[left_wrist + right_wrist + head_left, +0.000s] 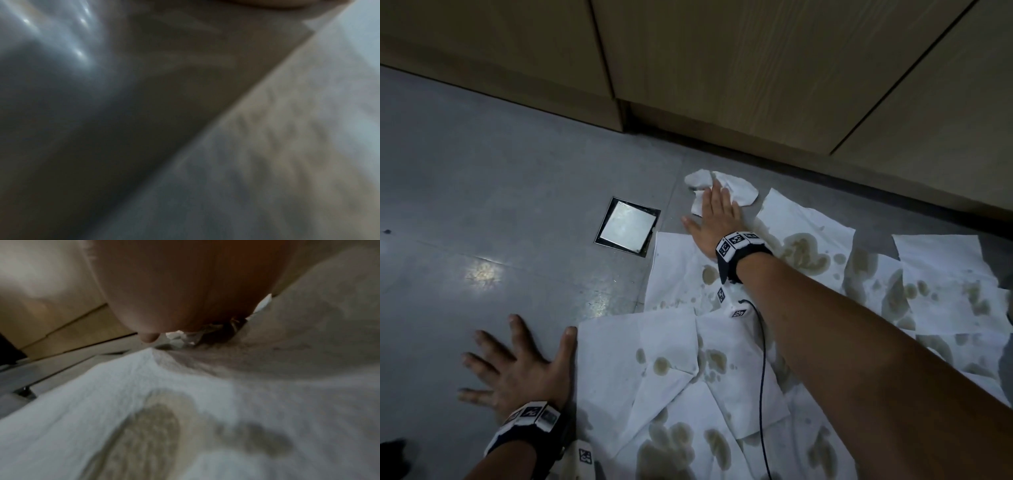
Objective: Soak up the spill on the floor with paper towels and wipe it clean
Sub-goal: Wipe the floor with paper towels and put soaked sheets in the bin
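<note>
The left wrist view is a blur: only a grey floor [82, 113] and a pale paper towel [287, 146] edge can be made out. In the right wrist view the right hand [185, 288] (soft, out of focus) hides most of the crumpled towel [176, 337]. The head view's edges cut off the spread towels [722, 411].

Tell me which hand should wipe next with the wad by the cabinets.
Right. The right hand already lies flat on the wad; the left hand is spread on bare floor, probably bracing.
</note>
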{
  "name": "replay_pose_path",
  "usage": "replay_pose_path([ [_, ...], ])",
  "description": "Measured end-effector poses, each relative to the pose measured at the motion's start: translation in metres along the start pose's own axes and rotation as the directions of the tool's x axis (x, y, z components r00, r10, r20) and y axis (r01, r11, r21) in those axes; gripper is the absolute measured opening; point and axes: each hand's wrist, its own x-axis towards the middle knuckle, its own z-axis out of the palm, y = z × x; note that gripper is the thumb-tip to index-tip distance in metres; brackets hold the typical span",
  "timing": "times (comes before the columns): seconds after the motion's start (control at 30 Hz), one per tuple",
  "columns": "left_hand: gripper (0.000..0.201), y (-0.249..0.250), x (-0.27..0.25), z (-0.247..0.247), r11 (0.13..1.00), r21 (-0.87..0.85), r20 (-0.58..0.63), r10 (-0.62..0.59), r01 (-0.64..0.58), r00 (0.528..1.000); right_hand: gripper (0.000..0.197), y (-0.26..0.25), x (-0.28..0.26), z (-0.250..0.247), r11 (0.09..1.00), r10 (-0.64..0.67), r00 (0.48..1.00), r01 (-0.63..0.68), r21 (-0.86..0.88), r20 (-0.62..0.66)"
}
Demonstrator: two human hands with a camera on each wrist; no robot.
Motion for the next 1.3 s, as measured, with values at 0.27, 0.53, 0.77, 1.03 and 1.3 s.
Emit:
replay_pose_path([
  [0.27, 0.101, 0.000, 0.000, 0.002, 1.000, -0.002, 0.001, -0.005, 0.005, 1.000, 0.083, 0.002, -0.002, 0.004, 0.995, 0.086, 0.994, -0.081, 0.063, -0.074],
  [0.53, 0.099, 0.001, 0.000, 0.000, 1.000, -0.017, -0.014, -0.002, 0.002, 1.000, 0.076, -0.019, 0.009, -0.005, 0.994, 0.038, 0.997, -0.031, 0.104, -0.064],
  [0.77, 0.099, 0.002, -0.001, -0.002, 1.000, -0.025, -0.012, -0.004, 0.003, 1.000, 0.079, -0.014, 0.011, -0.012, 0.986, 0.087, 0.994, -0.075, 0.151, -0.069],
  [1.03, 0.101, 0.002, 0.000, -0.002, 1.000, -0.024, -0.002, -0.009, 0.009, 1.000, 0.064, 0.007, 0.003, -0.004, 0.986, 0.134, 0.989, -0.127, 0.108, -0.059],
  [1.3, 0.102, 0.002, -0.001, -0.003, 1.000, -0.022, 0.002, 0.001, -0.001, 1.000, 0.069, 0.012, -0.005, -0.019, 0.982, 0.162, 0.986, -0.158, 0.100, -0.033],
])
